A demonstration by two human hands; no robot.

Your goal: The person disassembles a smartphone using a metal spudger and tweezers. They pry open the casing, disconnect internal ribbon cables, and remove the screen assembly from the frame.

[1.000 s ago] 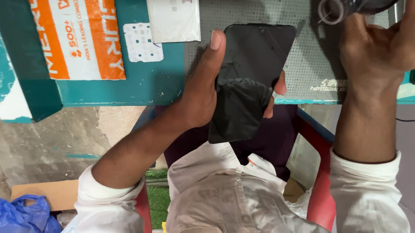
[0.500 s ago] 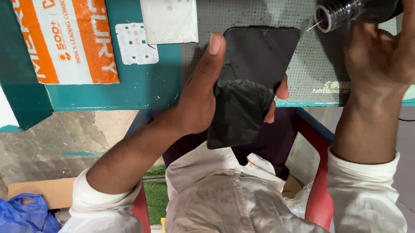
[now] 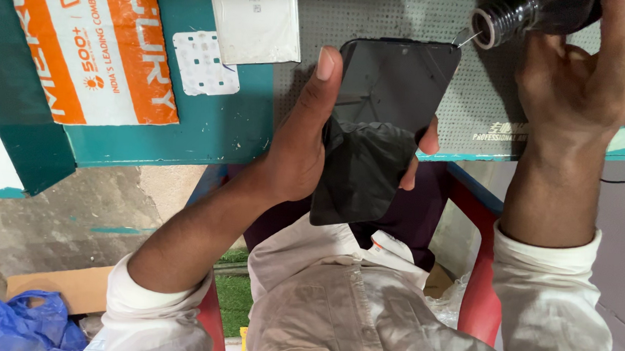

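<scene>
Phone and bottle held over the tabletop

Left hand (image 3: pixel 296 149) pinches the dark phone (image 3: pixel 381 122) at centre; right hand (image 3: pixel 586 76), at 2 o'clock, is closed around a bottle (image 3: pixel 532 15) above the grey mat (image 3: pixel 476 99).

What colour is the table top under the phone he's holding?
The table top is teal green, partly covered by a grey perforated mat. The head view shows it.
</scene>
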